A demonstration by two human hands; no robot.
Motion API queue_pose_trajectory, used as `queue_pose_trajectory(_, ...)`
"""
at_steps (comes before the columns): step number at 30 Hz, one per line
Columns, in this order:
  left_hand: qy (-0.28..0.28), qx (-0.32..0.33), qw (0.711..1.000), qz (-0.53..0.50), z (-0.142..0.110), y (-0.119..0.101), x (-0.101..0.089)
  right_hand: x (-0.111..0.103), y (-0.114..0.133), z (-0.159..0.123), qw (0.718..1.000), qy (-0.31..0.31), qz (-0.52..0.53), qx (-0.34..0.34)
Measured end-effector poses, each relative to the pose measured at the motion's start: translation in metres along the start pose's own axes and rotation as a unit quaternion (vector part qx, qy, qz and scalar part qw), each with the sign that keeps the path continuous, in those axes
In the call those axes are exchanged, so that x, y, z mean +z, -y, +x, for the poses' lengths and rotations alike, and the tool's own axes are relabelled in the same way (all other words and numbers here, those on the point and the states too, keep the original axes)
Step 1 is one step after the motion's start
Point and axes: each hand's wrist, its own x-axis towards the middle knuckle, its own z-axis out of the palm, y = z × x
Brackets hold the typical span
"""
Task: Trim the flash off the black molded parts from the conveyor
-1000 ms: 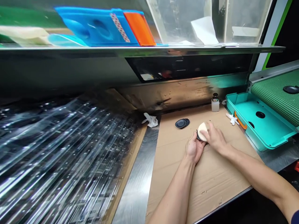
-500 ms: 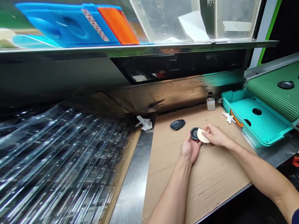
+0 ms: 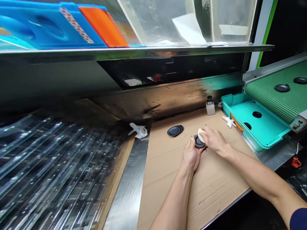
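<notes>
My left hand (image 3: 191,154) grips a round black disc (image 3: 199,142) by its edge, low over the cardboard sheet (image 3: 165,172). In my right hand (image 3: 214,139) is a cream round pad (image 3: 200,135), tilted up against the disc's upper face. My right fingers partly cover the pad. Beyond my left hand lie several black discs (image 3: 175,130), overlapping each other on the cardboard.
A small pump bottle (image 3: 210,107) stands at the cardboard's back edge. To the right are a teal bin (image 3: 271,127) with black discs inside and a green conveyor belt (image 3: 268,83) carrying more. White crumpled cloth (image 3: 138,130) and clear plastic trays (image 3: 59,166) lie left.
My right hand has turned the pad from lying flat over the disc to a tilted position on it. Another disc shows on the belt as the view has shifted right.
</notes>
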Motion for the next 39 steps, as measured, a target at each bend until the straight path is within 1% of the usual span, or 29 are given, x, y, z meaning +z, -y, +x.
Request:
queue_pose_trajectory(2, -0.01, -0.003, 1.0, 0.003, -0.001, 0.001, 0.0, 0.003, 0.006, 0.001, 0.999, 0.011, -0.04, -0.007)
queue_pose_trajectory(5, -0.01, 0.001, 1.0, 0.002, -0.001, 0.003, -0.002, 0.006, 0.011, 0.001, 0.996, 0.007, -0.085, 0.023)
queue_pose_trajectory(7, -0.009, 0.01, 1.0, 0.004, -0.001, 0.004, -0.003, 0.007, 0.012, 0.001, 0.995, 0.006, -0.099, 0.024)
queue_pose_trajectory(9, -0.009, 0.017, 1.0, 0.007, -0.001, 0.005, -0.003, 0.006, 0.011, 0.0, 0.994, 0.015, -0.103, 0.016)
queue_pose_trajectory(12, -0.002, 0.018, 1.0, 0.017, -0.001, 0.005, -0.003, 0.004, 0.01, 0.0, 0.992, 0.021, -0.104, 0.07)
queue_pose_trajectory(13, -0.003, 0.019, 1.0, 0.017, 0.0, 0.005, -0.003, 0.003, 0.01, 0.0, 0.992, 0.022, -0.101, 0.078)
queue_pose_trajectory(16, -0.013, 0.024, 1.0, 0.003, 0.001, 0.004, -0.004, 0.004, 0.011, 0.001, 0.993, 0.036, -0.092, 0.067)
queue_pose_trajectory(19, -0.011, 0.024, 1.0, -0.005, 0.002, 0.004, -0.005, 0.005, 0.013, 0.001, 0.99, 0.046, -0.092, 0.099)
queue_pose_trajectory(22, -0.023, 0.024, 0.999, -0.013, 0.004, 0.005, -0.005, 0.007, 0.014, -0.001, 0.991, 0.04, -0.098, 0.082)
queue_pose_trajectory(25, -0.026, 0.023, 0.999, -0.013, 0.005, 0.007, -0.005, 0.008, 0.017, -0.004, 0.987, 0.048, -0.109, 0.107)
queue_pose_trajectory(28, -0.028, 0.026, 0.999, -0.01, 0.004, 0.007, -0.004, 0.01, 0.023, -0.008, 0.991, 0.036, -0.104, 0.073)
queue_pose_trajectory(31, -0.019, 0.013, 1.0, -0.014, 0.003, 0.006, -0.003, 0.012, 0.026, -0.008, 0.989, 0.038, -0.098, 0.107)
queue_pose_trajectory(34, -0.027, 0.009, 0.999, -0.019, 0.003, 0.002, -0.002, 0.011, 0.018, -0.002, 0.993, 0.022, -0.078, 0.083)
queue_pose_trajectory(35, -0.033, 0.01, 0.999, -0.026, 0.002, 0.001, -0.002, 0.009, 0.011, 0.001, 0.992, 0.029, -0.069, 0.097)
queue_pose_trajectory(36, -0.038, 0.01, 0.999, -0.036, 0.002, -0.001, -0.001, 0.006, 0.004, 0.004, 0.991, 0.021, -0.061, 0.118)
queue_pose_trajectory(37, -0.041, 0.004, 0.998, -0.047, 0.002, -0.004, 0.0, 0.003, -0.004, 0.006, 0.989, 0.004, -0.048, 0.139)
queue_pose_trajectory(39, -0.043, -0.024, 0.997, -0.064, 0.001, -0.01, 0.003, -0.003, -0.018, 0.01, 0.988, -0.05, -0.003, 0.146)
